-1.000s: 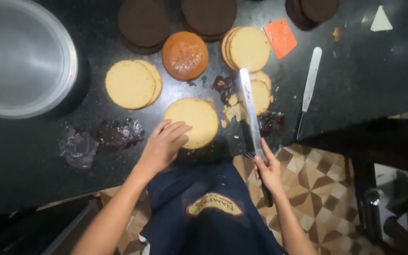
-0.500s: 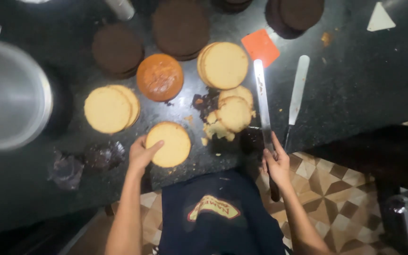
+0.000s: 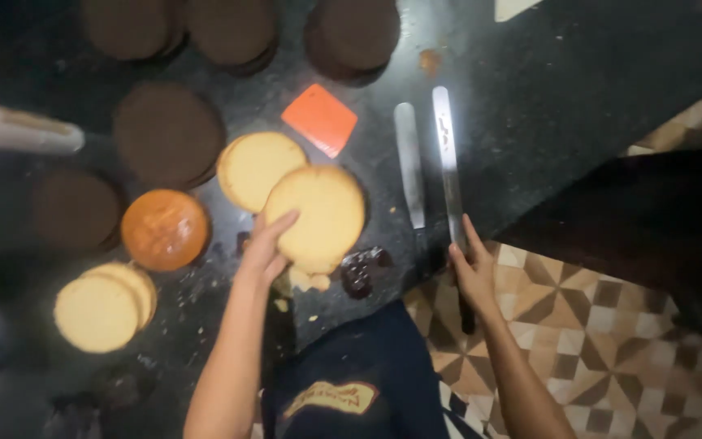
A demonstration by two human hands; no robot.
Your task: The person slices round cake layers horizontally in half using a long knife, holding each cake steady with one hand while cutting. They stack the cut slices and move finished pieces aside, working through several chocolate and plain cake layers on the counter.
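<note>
— Lifted now, that pale round cake layer (image 3: 316, 218) — half a second ago it lay flat on the dark counter (image 3: 546, 97) under the left hand, and now the left hand (image 3: 266, 248) has it raised and carried over toward the second pale layer (image 3: 255, 169), overlapping its edge.

— How is the left hand holding it?

— Fingers spread against the layer's near-left rim, thumb side hidden behind it; grasping it from the edge. Whether it touches the layer beneath, I cannot tell.

— And the right hand?

— Right hand (image 3: 474, 272) is still closed round the dark handle of the long knife (image 3: 447, 158), blade lying flat on the counter and pointing away from the person. It has barely shifted. Just left of it lies a palette knife (image 3: 409, 162), untouched, parallel to the blade.

— What else has changed in the head view?

— The camera has swung, so everything sits further left and lower. The orange-brown cake (image 3: 164, 229) is now left of the hand, apart from it. The stack of two pale layers (image 3: 106, 305) lies near the counter's lower left. An orange scraper (image 3: 319, 119) rests beyond the held layer. Dark chocolate rounds (image 3: 168, 134) fill the far side. Crumbs and a dark scrap (image 3: 359, 272) lie just under the raised layer, near the counter edge.
</note>
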